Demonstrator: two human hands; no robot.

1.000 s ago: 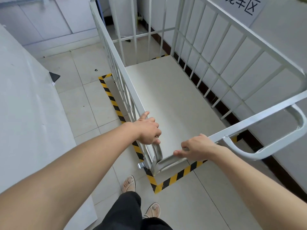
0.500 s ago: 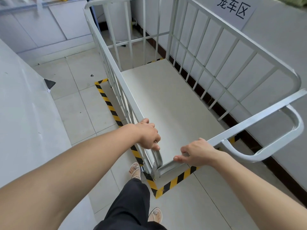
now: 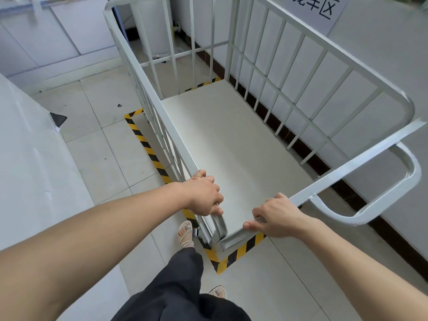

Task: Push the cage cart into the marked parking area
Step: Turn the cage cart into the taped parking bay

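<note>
left hand (image 3: 203, 196): our fingers clamped on cage cart (image 3: 231, 140) side rail
right hand (image 3: 276, 215): fingers wrapped round end rail
cart: inside hazard tape (image 3: 148, 148) outline; beside wall

The cage cart (image 3: 231, 140) stands inside the floor tape outline (image 3: 148, 147), a wall (image 3: 382, 54) at its three o'clock, cabinets (image 3: 58, 31) toward eleven o'clock.

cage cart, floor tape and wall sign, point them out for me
cage cart (image 3: 231, 144), head view, on its bare floor panel
floor tape (image 3: 148, 147), head view, on the left yellow-and-black strip
wall sign (image 3: 319, 10), head view, on the white sheet with black characters
</note>
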